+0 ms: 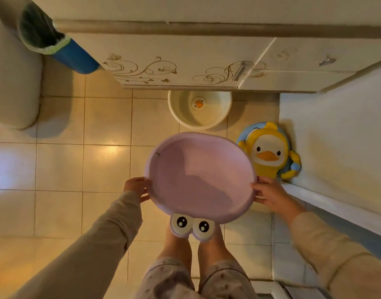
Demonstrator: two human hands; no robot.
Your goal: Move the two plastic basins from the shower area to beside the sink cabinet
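Note:
A large lilac plastic basin (200,175) is held level above the tiled floor in front of me. My left hand (136,187) grips its left rim and my right hand (268,194) grips its right rim. A smaller cream basin (199,108) with a duck face printed inside stands on the floor, partly under the front edge of the sink cabinet (174,61). The lilac basin is nearer to me than the cream one and does not touch it.
A yellow duck-shaped child seat (269,151) leans against a white door or panel (336,137) on the right. A blue bin (55,44) with a liner stands left of the cabinet, beside the toilet (12,83). My feet wear slippers with cartoon eyes (192,225).

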